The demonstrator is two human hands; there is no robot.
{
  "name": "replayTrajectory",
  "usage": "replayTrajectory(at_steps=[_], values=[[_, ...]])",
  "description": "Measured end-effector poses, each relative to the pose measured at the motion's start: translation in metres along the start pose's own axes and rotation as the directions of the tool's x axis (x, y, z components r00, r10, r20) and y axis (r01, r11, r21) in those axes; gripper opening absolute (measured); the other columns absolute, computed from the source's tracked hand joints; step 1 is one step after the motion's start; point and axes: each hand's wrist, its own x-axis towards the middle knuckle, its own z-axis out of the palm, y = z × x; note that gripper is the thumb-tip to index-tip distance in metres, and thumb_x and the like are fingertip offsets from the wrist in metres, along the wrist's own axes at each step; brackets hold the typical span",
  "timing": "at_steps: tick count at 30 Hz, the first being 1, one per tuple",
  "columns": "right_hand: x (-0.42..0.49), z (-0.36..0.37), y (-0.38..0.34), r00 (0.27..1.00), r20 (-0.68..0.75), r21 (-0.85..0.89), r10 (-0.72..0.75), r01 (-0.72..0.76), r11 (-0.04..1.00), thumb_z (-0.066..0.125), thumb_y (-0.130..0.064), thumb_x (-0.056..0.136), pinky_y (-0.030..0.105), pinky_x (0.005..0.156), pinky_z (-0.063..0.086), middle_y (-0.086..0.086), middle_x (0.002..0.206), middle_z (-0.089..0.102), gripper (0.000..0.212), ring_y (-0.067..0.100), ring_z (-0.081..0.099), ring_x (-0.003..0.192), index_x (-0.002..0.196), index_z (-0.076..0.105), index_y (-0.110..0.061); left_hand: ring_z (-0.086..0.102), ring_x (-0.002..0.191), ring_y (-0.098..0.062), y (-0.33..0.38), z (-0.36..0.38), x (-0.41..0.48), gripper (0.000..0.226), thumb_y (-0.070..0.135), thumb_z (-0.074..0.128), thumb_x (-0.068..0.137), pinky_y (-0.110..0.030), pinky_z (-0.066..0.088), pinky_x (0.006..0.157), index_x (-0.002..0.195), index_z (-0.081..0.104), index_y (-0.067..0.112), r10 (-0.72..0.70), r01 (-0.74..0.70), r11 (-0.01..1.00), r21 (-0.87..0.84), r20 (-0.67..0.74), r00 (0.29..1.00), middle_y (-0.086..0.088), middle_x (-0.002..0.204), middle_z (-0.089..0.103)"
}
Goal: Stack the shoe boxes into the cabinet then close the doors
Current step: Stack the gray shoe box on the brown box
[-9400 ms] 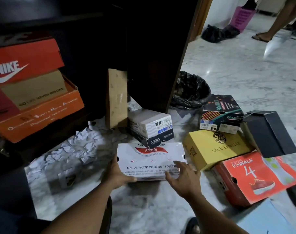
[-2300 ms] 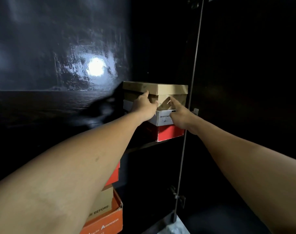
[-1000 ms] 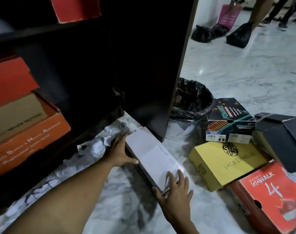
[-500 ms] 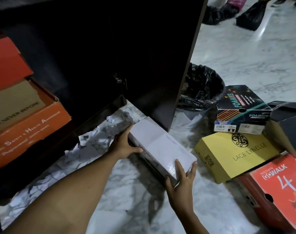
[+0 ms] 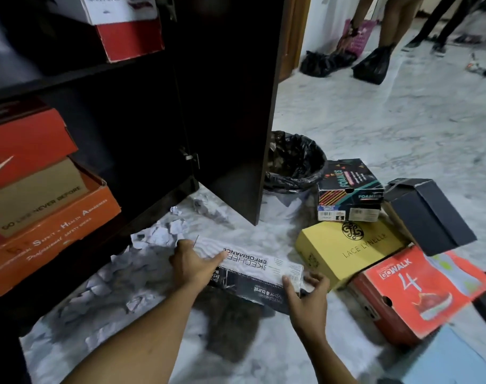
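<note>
Fingers of left hand (image 5: pixel 193 266) and right hand (image 5: pixel 309 296) grasp the white-and-black cardboard shoe box (image 5: pixel 252 268) by its ends; tilted, its lid might slip.

Skechers box (image 5: pixel 252 266) I'm holding: matt cardboard. Floor (image 5: pixel 388 120) is glossy veined marble (cabinet (image 5: pixel 230 106) dark smooth wood), bin liner (image 5: pixel 297 156) shiny crinkled plastic.

A white and black Skechers box (image 5: pixel 252 270) is tipped up low in front of the dark cabinet (image 5: pixel 70 79), whose door (image 5: pixel 230 106) stands open. Inside, a red Nike box (image 5: pixel 28 145) sits on a tan box (image 5: pixel 36 198) in an orange box (image 5: pixel 56 236). A yellow box (image 5: pixel 347 250), a Foamies box (image 5: pixel 349 189) and a red Go Walk box (image 5: pixel 413 292) lie together on the floor.
</note>
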Motion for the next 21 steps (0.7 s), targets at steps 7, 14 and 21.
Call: replayTrajectory(at_steps=[7,14,21], values=[[-0.009,-0.019,0.032,0.988,0.153,-0.08,0.022,-0.009,0.997,0.096,-0.03,0.061,0.013,0.09,0.044,-0.006,0.13,0.056,0.087,0.008,0.058,0.115,0.135,0.049,-0.021,0.065,0.103,-0.012,-0.04,0.006,-0.029,0.11,0.072,0.09,0.026,-0.033,0.054,0.092,0.117,0.061,0.017,0.04,-0.011,0.994,-0.109,0.271,0.962,0.006,0.11,0.067],[-0.012,-0.023,0.061,0.977,0.206,-0.158,0.062,-0.029,0.987,0.084,-0.004,0.073,0.008,0.082,0.045,-0.012,0.139,0.05,0.116,-0.007,0.056,0.118,0.157,0.01,-0.033,0.069,0.101,-0.007,-0.082,0.025,-0.035,0.101,0.02,0.103,0.038,-0.033,0.056,0.09,0.127,0.057,0.01,0.033,0.015,0.989,-0.146,0.321,0.947,0.006,0.109,0.072],[-0.001,-0.015,0.048,0.994,0.108,-0.157,0.019,-0.002,0.988,0.087,-0.029,0.075,0.036,0.097,0.052,-0.007,0.138,0.057,0.106,0.012,0.06,0.119,0.155,0.017,-0.037,0.064,0.089,-0.008,-0.063,0.026,-0.031,0.077,0.039,0.098,0.05,-0.03,0.051,0.079,0.111,0.056,0.021,-0.041,0.081,0.977,-0.195,0.201,0.979,0.011,0.098,0.068]])
